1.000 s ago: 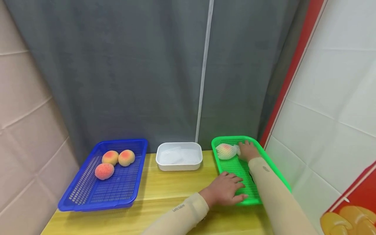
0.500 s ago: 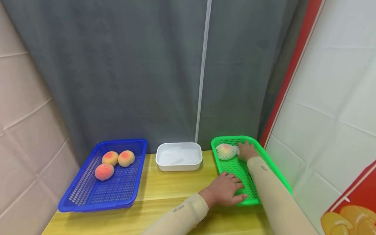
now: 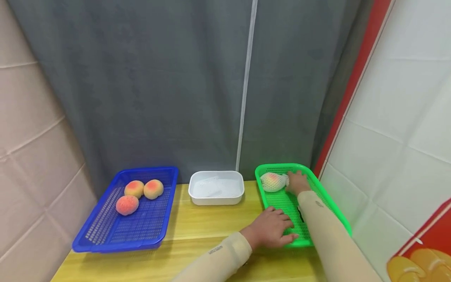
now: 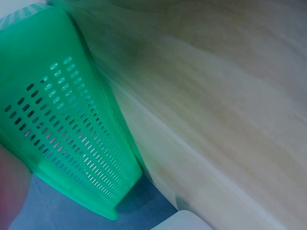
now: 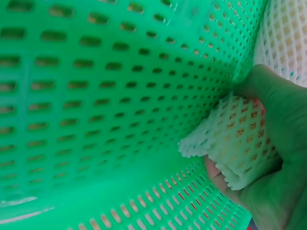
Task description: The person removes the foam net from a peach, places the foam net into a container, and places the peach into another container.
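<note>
Inside the green basket (image 3: 285,200), my right hand (image 3: 298,183) is at the far end. The right wrist view shows its fingers and thumb curled round a peach in a white foam net (image 5: 242,136); the hand hides part of the fruit. Just left of this hand lies another netted peach (image 3: 272,182). My left hand (image 3: 270,227) rests over the basket's near-left rim, its fingers fairly straight and spread. In the left wrist view only a blurred bit of that hand shows at the left edge, beside the basket's perforated wall (image 4: 62,120).
At the left stands a blue basket (image 3: 141,231) with three bare peaches (image 3: 153,189) in it. Between the baskets sits a white tray (image 3: 216,201) holding white foam netting (image 3: 211,186). A grey curtain (image 3: 158,98) hangs behind the wooden table (image 3: 197,223).
</note>
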